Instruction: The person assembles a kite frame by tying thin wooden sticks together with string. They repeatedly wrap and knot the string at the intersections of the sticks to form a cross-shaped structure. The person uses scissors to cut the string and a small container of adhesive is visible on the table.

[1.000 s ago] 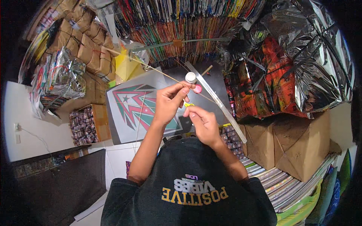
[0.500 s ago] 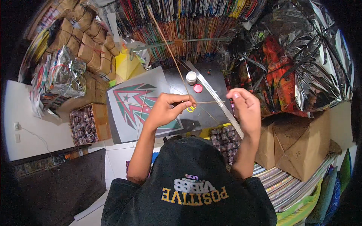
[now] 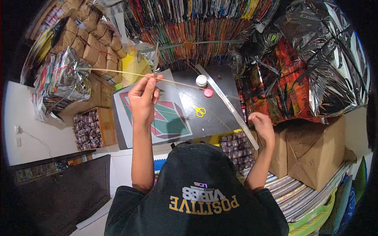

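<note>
My left hand (image 3: 143,94), raised over the left side of the dark table, pinches a long thin bamboo stick (image 3: 114,71) at its crossing with a second, foreshortened stick. The long stick slants across the table from left to right. My right hand (image 3: 263,126) is apart from it, right of the table, fingers curled together; anything in them is too small to make out. Below my left hand lies a pale sheet with a red, green and black design (image 3: 173,118), thin sticks across it. Yellow-handled scissors (image 3: 200,112) lie right of the sheet.
A white jar (image 3: 201,80) and a pinkish-red lid (image 3: 208,93) stand beside a long metal ruler (image 3: 232,112). Stacked coloured sheets (image 3: 197,35) rise behind the table (image 3: 220,82). Boxes of small wrapped bundles (image 3: 86,129) and a cardboard carton (image 3: 311,153) flank me.
My left hand has moved left and up, swinging the long stick from steep to nearly level. My right hand has dropped lower and slightly right. The scissors are now uncovered.
</note>
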`<state>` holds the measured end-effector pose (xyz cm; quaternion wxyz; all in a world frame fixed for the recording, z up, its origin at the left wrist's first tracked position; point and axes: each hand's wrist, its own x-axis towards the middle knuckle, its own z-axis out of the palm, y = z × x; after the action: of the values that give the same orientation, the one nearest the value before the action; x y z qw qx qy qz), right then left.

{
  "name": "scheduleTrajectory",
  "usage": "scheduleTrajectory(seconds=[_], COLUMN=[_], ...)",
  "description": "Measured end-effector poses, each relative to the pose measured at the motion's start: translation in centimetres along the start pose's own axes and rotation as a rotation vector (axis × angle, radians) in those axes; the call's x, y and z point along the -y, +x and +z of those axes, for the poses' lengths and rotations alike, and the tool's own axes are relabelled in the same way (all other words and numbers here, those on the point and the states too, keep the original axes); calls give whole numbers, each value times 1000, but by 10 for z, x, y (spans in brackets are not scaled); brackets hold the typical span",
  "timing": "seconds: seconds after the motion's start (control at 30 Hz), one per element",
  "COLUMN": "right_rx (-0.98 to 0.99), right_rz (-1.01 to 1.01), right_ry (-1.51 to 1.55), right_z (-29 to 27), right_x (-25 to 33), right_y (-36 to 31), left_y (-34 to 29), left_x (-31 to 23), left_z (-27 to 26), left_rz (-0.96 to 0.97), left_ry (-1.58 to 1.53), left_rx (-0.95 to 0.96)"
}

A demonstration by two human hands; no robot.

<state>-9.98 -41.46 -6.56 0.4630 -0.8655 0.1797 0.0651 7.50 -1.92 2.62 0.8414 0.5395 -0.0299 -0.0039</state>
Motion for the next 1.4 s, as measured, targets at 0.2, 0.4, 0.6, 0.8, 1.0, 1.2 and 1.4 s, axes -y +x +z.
scheduleTrajectory(seconds=[0.2,0.4,0.6,0.8,1.0,1.2,1.4], right_rx=[-62,-205,160,-9,48,400,150], right_rz=[-143,-505,-373,-486,-608,-339,-156], right_ry=[-384,156,627,477,463,813,1174], right_z=[33,81,106,104,118,96,48], right_x=[12,107,150,161,163,183,196], right_y=[0,6,-8,-20,-27,-41,-24], left_y=[-9,-31,-36,-30,-27,-29,-34], left_x=[3,16,18,17,24,42,30], left_z=[20,57,66,55,56,51,49], left_rz=[-72,-170,-155,-101,-91,-66,-37], left_ry=[33,72,87,119,161,380,552], left_rx=[62,164,210,176,218,344,591])
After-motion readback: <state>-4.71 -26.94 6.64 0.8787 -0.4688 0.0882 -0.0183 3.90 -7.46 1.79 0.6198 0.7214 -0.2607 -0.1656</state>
